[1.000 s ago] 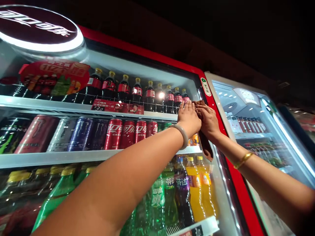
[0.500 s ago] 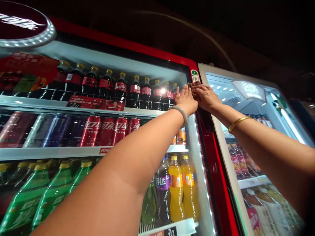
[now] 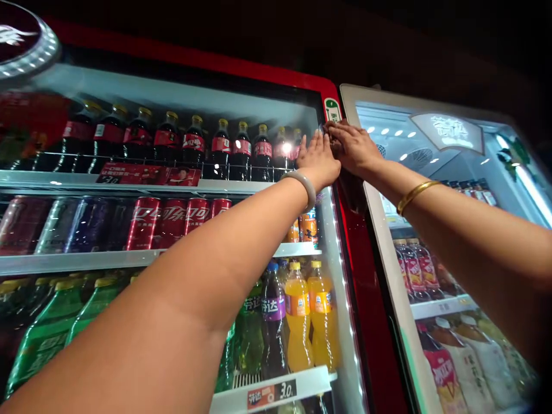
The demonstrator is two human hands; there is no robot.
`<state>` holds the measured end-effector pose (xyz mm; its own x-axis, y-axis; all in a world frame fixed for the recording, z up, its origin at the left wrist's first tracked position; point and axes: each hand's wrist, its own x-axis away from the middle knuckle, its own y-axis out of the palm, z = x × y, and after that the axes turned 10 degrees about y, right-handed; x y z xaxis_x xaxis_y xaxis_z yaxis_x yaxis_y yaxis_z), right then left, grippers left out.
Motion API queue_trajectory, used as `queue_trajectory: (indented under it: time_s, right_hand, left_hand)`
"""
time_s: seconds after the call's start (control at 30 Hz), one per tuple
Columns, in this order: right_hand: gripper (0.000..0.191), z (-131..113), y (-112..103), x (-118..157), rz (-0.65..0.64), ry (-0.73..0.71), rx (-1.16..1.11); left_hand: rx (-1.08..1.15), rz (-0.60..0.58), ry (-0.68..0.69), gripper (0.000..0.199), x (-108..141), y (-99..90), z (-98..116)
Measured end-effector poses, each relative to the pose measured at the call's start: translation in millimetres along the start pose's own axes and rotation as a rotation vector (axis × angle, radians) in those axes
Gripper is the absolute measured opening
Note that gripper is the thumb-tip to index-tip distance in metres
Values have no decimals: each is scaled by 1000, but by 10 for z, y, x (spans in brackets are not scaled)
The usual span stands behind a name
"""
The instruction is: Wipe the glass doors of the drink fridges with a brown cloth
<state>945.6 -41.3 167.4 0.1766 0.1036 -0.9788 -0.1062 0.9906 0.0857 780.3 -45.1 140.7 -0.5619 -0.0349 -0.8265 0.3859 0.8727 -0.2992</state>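
Observation:
Both arms reach up to the right edge of a red-framed drinks cooler (image 3: 360,287). My left hand (image 3: 318,158), with a pale bangle at the wrist, lies with fingers stretched out on the glass door near the upper right corner. Beside it my right hand (image 3: 351,149), with a gold bangle, is bent over a dark brown object (image 3: 334,129) at the door frame. What that object is, I cannot make out. A green and white sticker (image 3: 332,109) sits just above the hands.
Behind the glass are cola bottles (image 3: 221,146), red cans (image 3: 144,223), green bottles (image 3: 49,328) and orange soda bottles (image 3: 298,322). A white-framed cooler (image 3: 375,230) with more bottles stands close on the right. A round lit sign (image 3: 26,43) juts out at the upper left.
The view has shifted, so the coolers and both hands appear slightly further left and higher. Both hands keep the same place at the door's edge.

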Motion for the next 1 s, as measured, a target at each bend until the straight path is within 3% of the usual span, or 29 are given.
queue_trajectory:
  time_s: [0.2, 0.27, 0.4, 0.47, 0.53, 0.7, 0.77, 1.0]
  right_hand:
    - [49, -118, -85, 708, 8, -8, -37]
    - [47, -140, -112, 629, -16, 8, -29]
    - [47, -99, -114, 70, -94, 15, 13]
    - [50, -83, -105, -12, -90, 13, 22]
    - [49, -103, -114, 184, -62, 9, 10]
    - [46, -285, -213, 1208, 12, -19, -33]
    - [46, -314, -227, 1389, 27, -28, -47]
    - [47, -180, -275, 835, -54, -72, -51]
  left_hand:
    - [-38, 2, 165, 75, 428, 160, 154]
    - [-39, -17, 151, 75, 380, 107, 142]
    - [11, -26, 8, 76, 37, -19, 52]
    - [18, -6, -16, 76, -16, 0, 56]
    - [3, 8, 6, 75, 105, 78, 126]
    - [-55, -5, 132, 71, 817, 279, 432]
    - [-71, -25, 169, 70, 980, 303, 493]
    - [5, 16, 94, 72, 733, 197, 382]
